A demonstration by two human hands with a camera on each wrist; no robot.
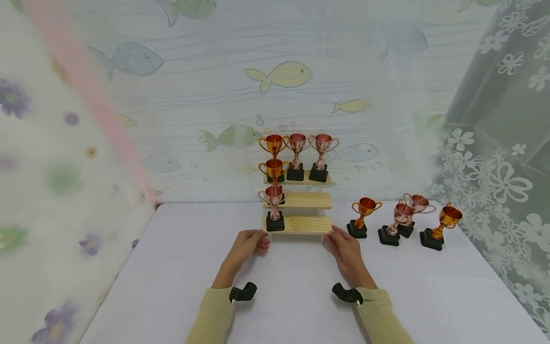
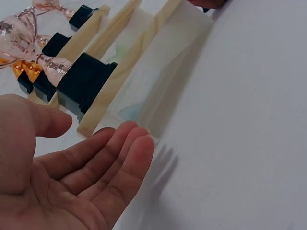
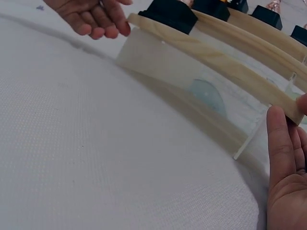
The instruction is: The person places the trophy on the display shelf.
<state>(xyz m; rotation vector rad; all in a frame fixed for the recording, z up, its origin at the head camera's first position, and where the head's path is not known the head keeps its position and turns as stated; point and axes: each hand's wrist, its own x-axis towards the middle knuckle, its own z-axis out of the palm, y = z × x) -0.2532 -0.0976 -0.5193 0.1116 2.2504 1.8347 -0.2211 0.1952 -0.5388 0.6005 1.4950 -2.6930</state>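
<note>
A three-tier stand with pale wooden steps (image 1: pixel 307 225) and clear sides holds small trophy cups on black bases. On its lowest step, at the left, stands a rose-gold trophy (image 1: pixel 274 196); behind it on the middle step is a gold trophy (image 1: pixel 273 168). The top step carries a gold trophy (image 1: pixel 274 142) and two rose-gold ones (image 1: pixel 323 143). My left hand (image 1: pixel 248 244) is at the front left corner, fingers loosely extended, thumb apart from the wood. At the right end of the lowest step, my right hand (image 1: pixel 347 251) pinches the wood between thumb and fingers.
Right of the stand, on the white table (image 1: pixel 172 282), are a gold trophy (image 1: pixel 366 208), two rose-gold trophies (image 1: pixel 403 214) close together, and another gold trophy (image 1: pixel 449 217). A fish-patterned curtain (image 1: pixel 193 95) hangs behind, with a floral lace curtain (image 1: pixel 507 191) at the right.
</note>
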